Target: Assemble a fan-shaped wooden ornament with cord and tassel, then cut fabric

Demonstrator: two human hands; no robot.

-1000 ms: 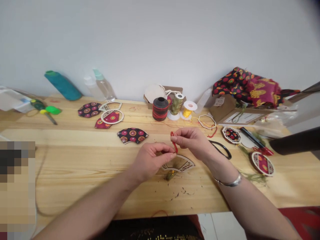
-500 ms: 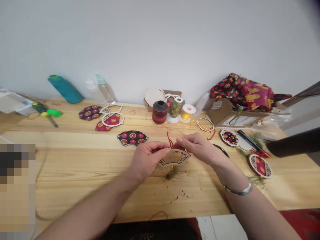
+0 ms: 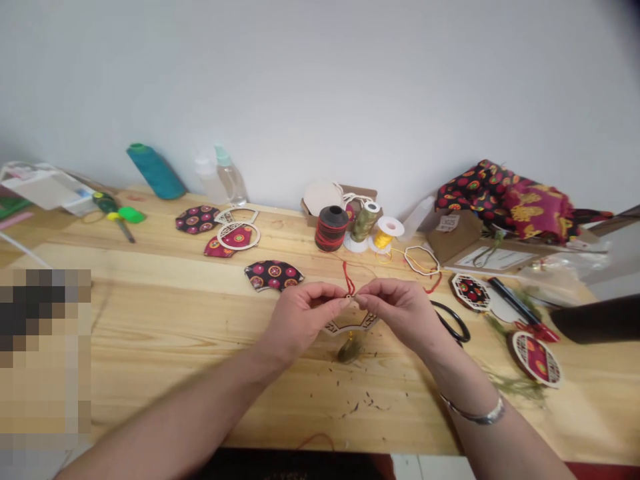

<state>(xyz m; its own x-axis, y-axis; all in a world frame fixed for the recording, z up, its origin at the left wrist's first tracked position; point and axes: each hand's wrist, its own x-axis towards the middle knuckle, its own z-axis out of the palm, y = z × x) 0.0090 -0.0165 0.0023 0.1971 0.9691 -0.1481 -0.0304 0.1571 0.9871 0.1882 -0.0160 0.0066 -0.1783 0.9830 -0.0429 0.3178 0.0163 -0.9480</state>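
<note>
Evidently midway, both the left hand (image 3: 299, 313) and right hand (image 3: 400, 310) held a pinching grip on the red cord (image 3: 347, 280) at the wooden fan frame (image 3: 350, 323); its fabric face was not yet fitted.

A plain white wall (image 3: 320, 80) runs across the whole upper half of the view, without windows or fittings. Directly against its base stands a light pine table (image 3: 150, 347) with visible grain and knots; the far edge of the table meets the wall, and the near edge crosses the bottom of the view. Below that near edge, toward the right, a strip of pale tiled floor (image 3: 425, 468) shows. Lighting is soft and even, with faint shadows on the table.
</note>
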